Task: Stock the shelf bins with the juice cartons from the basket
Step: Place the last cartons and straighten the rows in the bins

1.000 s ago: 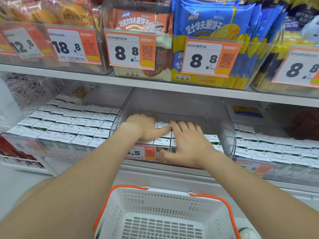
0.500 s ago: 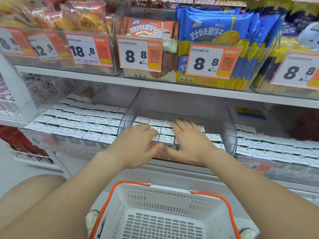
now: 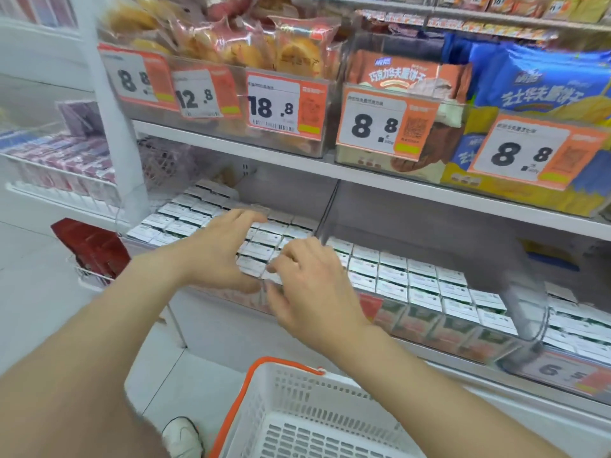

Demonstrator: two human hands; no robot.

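The left hand (image 3: 215, 249) and right hand (image 3: 310, 289), both open, have shifted onto white-topped juice cartons (image 3: 185, 223) in the left clear plastic bin (image 3: 215, 295). The orange-handled white plastic basket (image 3: 297, 391) looks empty, so this is likely just tidying.

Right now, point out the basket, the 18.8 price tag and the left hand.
basket (image 3: 330, 395): head view, white slotted wall.
18.8 price tag (image 3: 264, 107): head view, printed digits.
left hand (image 3: 215, 252): head view, back of the hand.
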